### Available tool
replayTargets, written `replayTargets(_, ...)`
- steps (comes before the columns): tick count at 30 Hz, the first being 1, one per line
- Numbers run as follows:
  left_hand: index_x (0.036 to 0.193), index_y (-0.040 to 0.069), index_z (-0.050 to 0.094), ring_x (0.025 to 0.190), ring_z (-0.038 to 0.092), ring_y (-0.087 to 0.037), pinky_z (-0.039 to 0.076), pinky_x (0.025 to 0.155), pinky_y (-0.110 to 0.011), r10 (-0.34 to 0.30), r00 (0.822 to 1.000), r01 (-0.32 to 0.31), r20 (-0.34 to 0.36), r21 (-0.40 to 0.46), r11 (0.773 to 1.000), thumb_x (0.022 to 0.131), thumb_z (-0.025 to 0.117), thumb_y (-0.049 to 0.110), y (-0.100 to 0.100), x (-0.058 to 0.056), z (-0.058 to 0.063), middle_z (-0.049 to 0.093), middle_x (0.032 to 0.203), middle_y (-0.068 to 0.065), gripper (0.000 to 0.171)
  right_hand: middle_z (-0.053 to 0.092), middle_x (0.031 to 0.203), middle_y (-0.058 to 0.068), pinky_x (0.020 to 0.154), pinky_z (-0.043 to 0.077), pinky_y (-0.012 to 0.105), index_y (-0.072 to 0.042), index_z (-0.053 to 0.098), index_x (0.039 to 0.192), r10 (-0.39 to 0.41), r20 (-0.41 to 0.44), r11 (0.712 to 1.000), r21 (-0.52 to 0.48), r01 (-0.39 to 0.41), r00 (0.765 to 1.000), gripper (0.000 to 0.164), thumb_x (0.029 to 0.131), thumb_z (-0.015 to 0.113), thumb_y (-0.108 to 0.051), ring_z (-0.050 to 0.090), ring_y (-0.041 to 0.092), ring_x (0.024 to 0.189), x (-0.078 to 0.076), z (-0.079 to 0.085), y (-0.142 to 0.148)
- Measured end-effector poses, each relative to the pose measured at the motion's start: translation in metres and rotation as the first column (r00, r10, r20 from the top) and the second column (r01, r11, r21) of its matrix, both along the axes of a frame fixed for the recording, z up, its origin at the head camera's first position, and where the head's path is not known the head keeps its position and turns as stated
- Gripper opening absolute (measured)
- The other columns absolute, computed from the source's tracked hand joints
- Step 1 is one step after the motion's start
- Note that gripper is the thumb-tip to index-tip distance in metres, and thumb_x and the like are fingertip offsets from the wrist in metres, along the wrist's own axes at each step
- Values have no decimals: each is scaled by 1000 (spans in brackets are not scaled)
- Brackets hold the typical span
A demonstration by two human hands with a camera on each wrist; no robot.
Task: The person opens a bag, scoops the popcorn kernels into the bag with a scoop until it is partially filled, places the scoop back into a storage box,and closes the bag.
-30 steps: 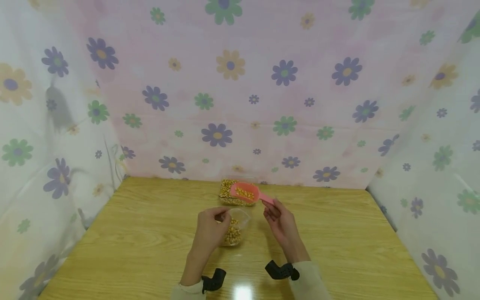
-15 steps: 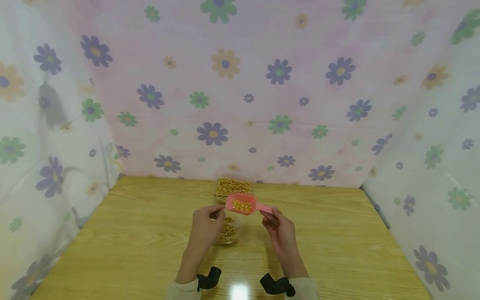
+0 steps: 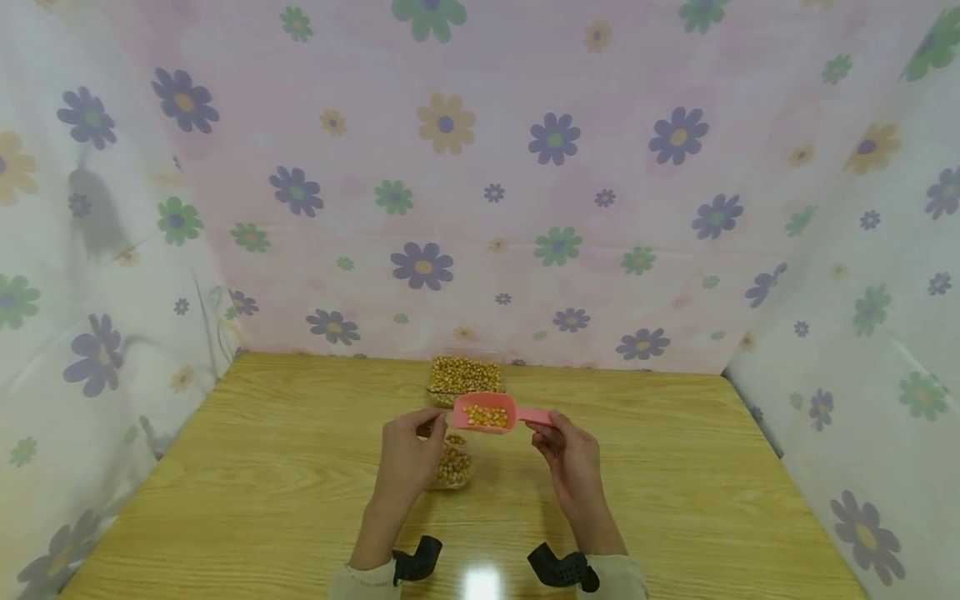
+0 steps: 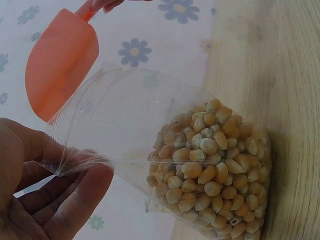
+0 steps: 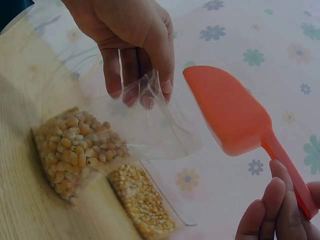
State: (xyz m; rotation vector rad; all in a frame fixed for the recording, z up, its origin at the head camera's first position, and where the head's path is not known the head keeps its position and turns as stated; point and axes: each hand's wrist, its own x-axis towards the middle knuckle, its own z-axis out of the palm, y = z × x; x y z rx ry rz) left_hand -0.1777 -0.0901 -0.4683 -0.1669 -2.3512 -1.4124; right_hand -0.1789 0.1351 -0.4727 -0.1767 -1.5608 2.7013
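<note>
My left hand [image 3: 408, 454] pinches the upper edge of a clear plastic bag [image 4: 130, 120], as the left wrist view shows up close. Corn kernels [image 4: 210, 170] fill the bag's lower part, which stands on the table. In my right hand [image 3: 576, 458] is the handle of a pink-orange scoop [image 3: 486, 414], held about level with a small heap of kernels in its bowl. The scoop's tip is close beside the left fingertips, over the bag's mouth in the head view. Both wrist views show the scoop from outside, with its kernels hidden.
Behind the bag, near the table's back edge, stands a clear box [image 3: 465, 375] full of corn kernels. The wooden table [image 3: 300, 467] meets flowered cloth [image 3: 360, 225] at the back and both sides. Black wrist mounts [image 3: 416, 558] sit at the sleeves.
The scoop has come down and toward me from above the box to above the bag, its kernels still in it. My left hand keeps its pinch on the bag.
</note>
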Motion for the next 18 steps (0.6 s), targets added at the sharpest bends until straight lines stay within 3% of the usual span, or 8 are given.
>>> replayTargets(5, 99, -1, 80, 71, 67, -16, 54, 62, -24, 11, 1000, -11, -25, -3, 1000, 96, 67, 1, 0, 0, 0, 75, 82, -9, 14, 77, 77, -3, 76, 58, 25, -11, 80, 89, -10, -7, 998, 67, 10, 1000, 31, 106, 56, -21, 68, 9, 69, 2, 2, -1)
replayTargets(18, 98, 0, 81, 72, 67, -17, 54, 61, -24, 16, 999, -16, -35, 13, 1000, 95, 68, 1, 1, 1, 2, 76, 85, -11, 13, 78, 81, -2, 78, 58, 26, 9, 73, 106, -38, -41, 979, 200, 46, 998, 31, 106, 56, -17, 70, 11, 73, 4, 7, -8)
